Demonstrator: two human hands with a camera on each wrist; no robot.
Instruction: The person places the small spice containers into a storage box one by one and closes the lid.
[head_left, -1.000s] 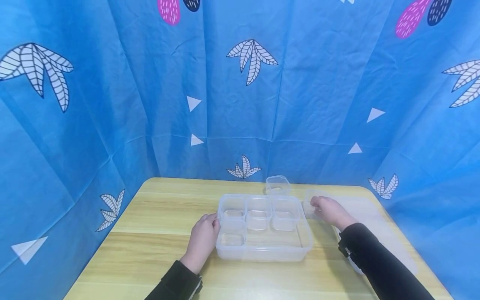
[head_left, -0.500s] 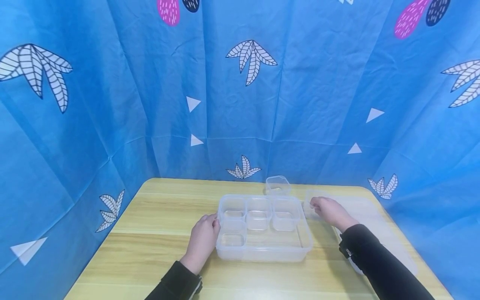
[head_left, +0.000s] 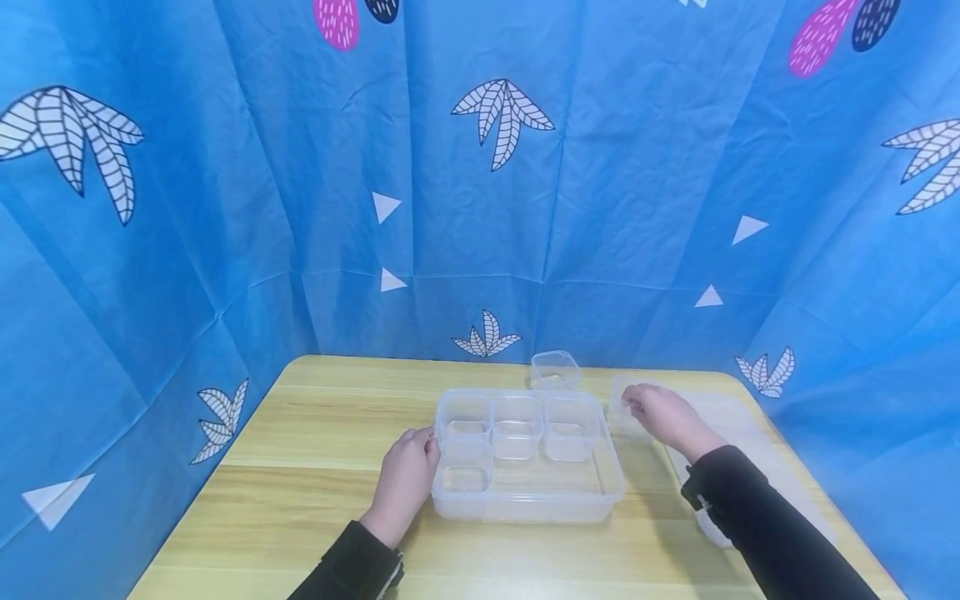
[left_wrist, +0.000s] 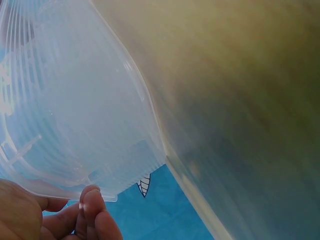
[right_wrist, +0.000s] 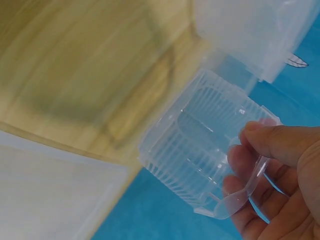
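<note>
A large clear plastic box (head_left: 536,508) sits on the table, with several small square clear containers (head_left: 517,429) inside along its back and left side. My left hand (head_left: 405,479) is at the box's left wall; in the left wrist view its thumb and fingers pinch the rim (left_wrist: 75,194). To the right of the box, my right hand (head_left: 667,417) holds another small clear ribbed container (right_wrist: 200,135) by its rim, thumb on one side and fingers on the other. That container looks tilted in the right wrist view and is partly covered by the hand.
One more small clear container (head_left: 555,371) stands behind the box, near the table's back edge. A flat translucent lid (head_left: 757,475) lies on the right of the wooden table (head_left: 300,467), partly under my right sleeve. Blue patterned cloth (head_left: 480,208) hangs behind and at both sides.
My right hand and the small container in it have shifted slightly up and away since half a second ago. My left hand and the large box have stayed put.
</note>
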